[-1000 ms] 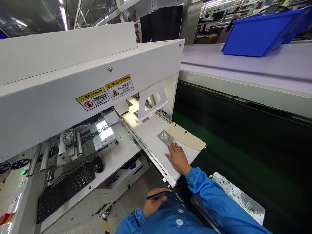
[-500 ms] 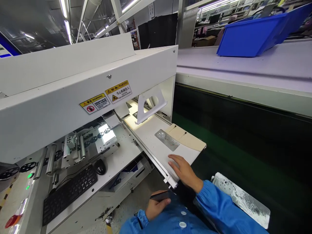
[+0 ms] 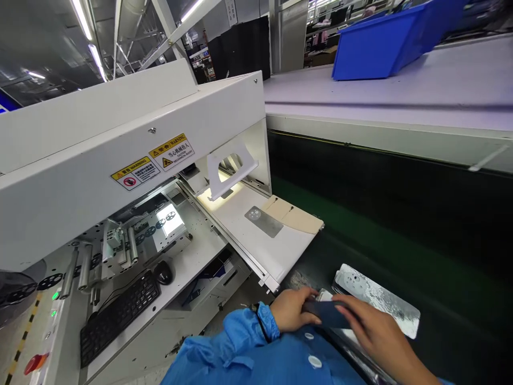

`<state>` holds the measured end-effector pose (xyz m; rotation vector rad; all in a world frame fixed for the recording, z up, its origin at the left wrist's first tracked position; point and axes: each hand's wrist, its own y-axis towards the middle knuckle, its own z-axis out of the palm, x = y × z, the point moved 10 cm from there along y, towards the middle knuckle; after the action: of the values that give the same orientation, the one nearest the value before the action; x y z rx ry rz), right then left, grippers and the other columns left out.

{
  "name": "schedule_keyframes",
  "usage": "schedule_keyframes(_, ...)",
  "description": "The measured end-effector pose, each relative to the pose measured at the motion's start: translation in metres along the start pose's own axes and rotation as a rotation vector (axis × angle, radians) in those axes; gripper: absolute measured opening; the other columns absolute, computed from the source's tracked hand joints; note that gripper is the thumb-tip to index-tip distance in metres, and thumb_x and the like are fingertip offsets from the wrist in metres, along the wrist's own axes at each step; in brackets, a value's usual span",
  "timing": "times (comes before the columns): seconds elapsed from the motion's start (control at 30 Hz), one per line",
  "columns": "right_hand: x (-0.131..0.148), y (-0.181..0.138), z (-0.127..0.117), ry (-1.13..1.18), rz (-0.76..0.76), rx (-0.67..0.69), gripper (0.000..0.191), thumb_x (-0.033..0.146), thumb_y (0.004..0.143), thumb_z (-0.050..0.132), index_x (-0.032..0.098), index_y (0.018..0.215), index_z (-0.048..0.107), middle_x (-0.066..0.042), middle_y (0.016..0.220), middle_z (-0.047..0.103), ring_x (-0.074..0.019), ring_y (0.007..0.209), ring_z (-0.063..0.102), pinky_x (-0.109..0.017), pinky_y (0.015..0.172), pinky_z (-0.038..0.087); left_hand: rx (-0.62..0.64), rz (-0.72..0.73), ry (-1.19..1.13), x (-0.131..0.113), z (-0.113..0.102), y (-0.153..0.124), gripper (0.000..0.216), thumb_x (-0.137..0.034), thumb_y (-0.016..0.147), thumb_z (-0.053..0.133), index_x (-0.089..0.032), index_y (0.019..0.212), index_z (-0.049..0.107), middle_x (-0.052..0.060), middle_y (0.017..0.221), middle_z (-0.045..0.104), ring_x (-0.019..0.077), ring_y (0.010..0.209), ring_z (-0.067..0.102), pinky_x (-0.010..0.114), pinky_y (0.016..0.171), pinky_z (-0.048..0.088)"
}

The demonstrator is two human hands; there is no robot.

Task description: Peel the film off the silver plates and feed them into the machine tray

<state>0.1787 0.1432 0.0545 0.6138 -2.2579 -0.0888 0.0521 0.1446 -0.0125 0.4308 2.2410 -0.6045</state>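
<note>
My left hand (image 3: 290,309) and my right hand (image 3: 374,332) meet low in the view, both closed on a dark flat panel (image 3: 326,314) held between them. Just beyond them a silvery phone back cover (image 3: 377,298) with camera holes lies on the dark conveyor belt (image 3: 401,240). Another grey back cover (image 3: 263,221) rests alone on the white machine tray (image 3: 256,246), beside a beige guide plate (image 3: 294,217).
A white machine housing (image 3: 132,144) with yellow warning labels overhangs the tray. A black keyboard (image 3: 118,315) and mouse (image 3: 163,272) sit on its lower shelf at left. A blue bin (image 3: 380,45) stands on the far white table.
My right hand left the tray and came back to my lap, joining my left hand on the dark panel. The grey cover stays on the tray. The view swung right.
</note>
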Motion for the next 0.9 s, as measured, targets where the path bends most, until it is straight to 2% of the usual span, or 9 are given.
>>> schedule_keyframes(0.1, -0.082, -0.047, -0.035, 0.104, 0.437, -0.302, 0.036, 0.052, 0.083, 0.051, 0.024, 0.1, 0.065, -0.003, 0.079, 0.068, -0.0185, 0.065, 0.063, -0.025, 0.049, 0.046, -0.096, 0.083, 0.139, -0.019, -0.001, 0.015, 0.086, -0.04, 0.062, 0.082, -0.019, 0.135, 0.043, 0.015, 0.133, 0.055, 0.0309, 0.124, 0.05, 0.046, 0.104, 0.042)
schedule_keyframes(0.17, -0.123, -0.078, -0.044, 0.219, 0.655, -0.431, 0.045, 0.057, 0.074, 0.056, 0.021, 0.099, 0.065, -0.002, 0.069, 0.063, -0.0173, 0.057, 0.057, -0.024, 0.044, 0.041, -0.1, 0.112, 0.235, -0.028, 0.009, 0.029, 0.105, -0.042, 0.052, 0.087, -0.018, 0.14, 0.035, 0.018, 0.143, 0.043, 0.0347, 0.133, 0.04, 0.051, 0.108, 0.037)
schedule_keyframes(0.27, -0.163, -0.1, -0.044, 0.335, 0.784, -0.527, 0.057, 0.063, 0.067, 0.053, 0.016, 0.099, 0.062, -0.004, 0.073, 0.063, -0.0186, 0.062, 0.058, -0.027, 0.051, 0.045, -0.052, 0.148, 0.348, -0.038, 0.03, 0.056, 0.118, -0.037, 0.045, 0.091, -0.023, 0.143, 0.027, 0.017, 0.153, 0.026, 0.0372, 0.141, 0.026, 0.055, 0.108, 0.037)
schedule_keyframes(0.4, -0.205, -0.107, -0.043, 0.256, 0.876, -0.567, 0.06, 0.064, 0.073, 0.043, 0.014, 0.101, 0.058, -0.006, 0.073, 0.061, -0.02, 0.064, 0.058, -0.03, 0.054, 0.047, 0.006, 0.113, 0.399, -0.041, 0.051, 0.097, 0.107, -0.028, 0.049, 0.09, -0.022, 0.138, 0.032, 0.017, 0.155, 0.021, 0.036, 0.141, 0.025, 0.052, 0.101, 0.047)
schedule_keyframes(0.5, -0.219, -0.103, -0.046, 0.104, 0.885, -0.492, 0.05, 0.054, 0.078, 0.044, 0.014, 0.105, 0.057, -0.012, 0.091, 0.063, -0.0278, 0.088, 0.06, -0.039, 0.072, 0.051, 0.042, 0.102, 0.461, -0.039, 0.061, 0.124, 0.089, -0.027, 0.055, 0.087, -0.019, 0.13, 0.04, 0.016, 0.155, 0.022, 0.0339, 0.142, 0.023, 0.049, 0.103, 0.047)
schedule_keyframes(0.57, -0.219, -0.099, -0.048, -0.025, 0.862, -0.408, 0.047, 0.047, 0.078, 0.048, 0.014, 0.111, 0.055, -0.018, 0.119, 0.056, -0.0347, 0.116, 0.048, -0.049, 0.09, 0.045, 0.074, 0.099, 0.508, -0.037, 0.068, 0.138, 0.077, -0.026, 0.058, 0.085, -0.017, 0.123, 0.045, 0.017, 0.156, 0.02, 0.0341, 0.144, 0.02, 0.049, 0.103, 0.047)
schedule_keyframes(0.63, -0.216, -0.094, -0.045, -0.132, 0.827, -0.286, 0.049, 0.042, 0.076, 0.055, 0.015, 0.116, 0.051, -0.019, 0.14, 0.04, -0.0368, 0.132, 0.03, -0.054, 0.099, 0.037, 0.107, 0.093, 0.527, -0.034, 0.074, 0.149, 0.072, -0.025, 0.058, 0.086, -0.017, 0.118, 0.047, 0.017, 0.158, 0.016, 0.0351, 0.145, 0.017, 0.049, 0.1, 0.049)
schedule_keyframes(0.8, -0.204, -0.077, -0.011, -0.292, 0.735, 0.088, 0.054, 0.027, 0.062, 0.075, 0.02, 0.109, 0.051, -0.011, 0.151, 0.026, -0.0355, 0.138, 0.019, -0.051, 0.094, 0.044, 0.209, 0.168, 0.663, -0.039, 0.095, 0.169, 0.075, -0.025, 0.056, 0.086, -0.016, 0.119, 0.046, 0.014, 0.16, 0.007, 0.0347, 0.146, 0.011, 0.047, 0.097, 0.052)
schedule_keyframes(0.9, -0.198, -0.066, 0.002, -0.387, 0.709, 0.199, 0.057, 0.016, 0.06, 0.075, 0.017, 0.11, 0.049, -0.016, 0.15, 0.025, -0.0363, 0.139, 0.018, -0.049, 0.089, 0.047, 0.239, 0.256, 0.788, -0.048, 0.111, 0.176, 0.077, -0.025, 0.058, 0.084, -0.017, 0.124, 0.044, 0.016, 0.158, 0.014, 0.0351, 0.145, 0.016, 0.044, 0.093, 0.054)
